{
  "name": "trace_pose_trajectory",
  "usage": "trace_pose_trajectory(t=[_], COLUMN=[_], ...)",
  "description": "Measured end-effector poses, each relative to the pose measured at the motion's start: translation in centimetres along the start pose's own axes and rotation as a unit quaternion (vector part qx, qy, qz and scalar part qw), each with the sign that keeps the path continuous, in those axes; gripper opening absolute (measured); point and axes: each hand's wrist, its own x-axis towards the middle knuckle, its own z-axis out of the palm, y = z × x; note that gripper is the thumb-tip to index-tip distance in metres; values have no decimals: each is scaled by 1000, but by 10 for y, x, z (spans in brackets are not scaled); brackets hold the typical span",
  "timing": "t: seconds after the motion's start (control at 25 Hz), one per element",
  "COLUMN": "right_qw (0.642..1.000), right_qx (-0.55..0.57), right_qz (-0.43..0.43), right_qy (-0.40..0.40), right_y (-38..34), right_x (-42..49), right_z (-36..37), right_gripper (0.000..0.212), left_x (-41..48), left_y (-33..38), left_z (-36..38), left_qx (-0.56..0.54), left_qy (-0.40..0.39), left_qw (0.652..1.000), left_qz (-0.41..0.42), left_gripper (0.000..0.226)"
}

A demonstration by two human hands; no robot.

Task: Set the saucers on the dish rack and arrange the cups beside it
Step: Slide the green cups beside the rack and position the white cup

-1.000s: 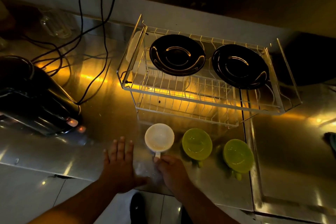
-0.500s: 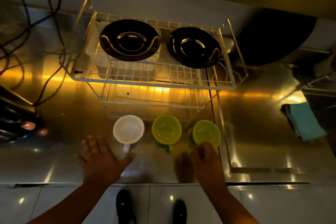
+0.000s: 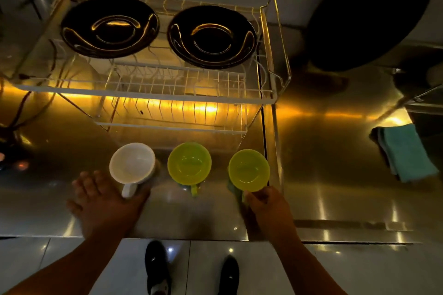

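Two black saucers, one on the left [image 3: 109,27] and one on the right [image 3: 212,36], lie flat on the top tier of the white wire dish rack [image 3: 143,90]. In front of the rack stand a white cup [image 3: 132,163], a green cup in the middle [image 3: 189,163] and a green cup on the right [image 3: 248,170], all upright in a row. My left hand [image 3: 103,206] rests flat on the steel counter, fingers spread, its thumb touching the white cup's handle. My right hand [image 3: 266,203] is closed at the handle of the right green cup.
A teal folded cloth [image 3: 407,152] lies on the counter at the right. A large dark round object [image 3: 369,14] leans at the back right. Cables and a dark appliance sit at the far left. The counter's front edge runs just below my hands.
The view has shifted right. My right hand left the white cup's handle and moved across to the right green cup. My left hand stayed flat beside the white cup.
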Motion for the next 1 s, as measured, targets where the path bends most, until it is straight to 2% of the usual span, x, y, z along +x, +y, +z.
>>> trace_pose_trajectory(t=[0.08,0.16,0.28,0.4,0.56,0.8,0.96,1.0], right_qw=[1000,998,979,973,959,946,954,946], right_qx=[-14,39,181,216,266,321,294,318], right_qz=[10,36,76,75,90,52,43,47], right_qy=[-21,-44,-55,-21,-46,-3,50,52], right_y=[-1,0,-1,-2,-6,-7,-19,-27], right_x=[2,0,-5,-6,-6,8,51,65], right_z=[1,3,5,8,11,-24,-71,-79], right_gripper=[32,37,30,26,25,26,19,20], left_x=[-3,-5,-5,-1,3,8,6,6], left_y=[5,9,9,5,-1,-6,-5,-5], left_z=[-6,-10,-10,-4,5,9,8,7], left_qx=[7,10,11,15,16,24,21,20], left_qy=[1,-2,-6,2,10,-7,-4,-3], left_qw=[1000,1000,1000,1000,1000,1000,1000,1000], left_qz=[0,1,0,4,-5,-12,-10,-10], left_gripper=[127,126,125,124,121,121,120,120])
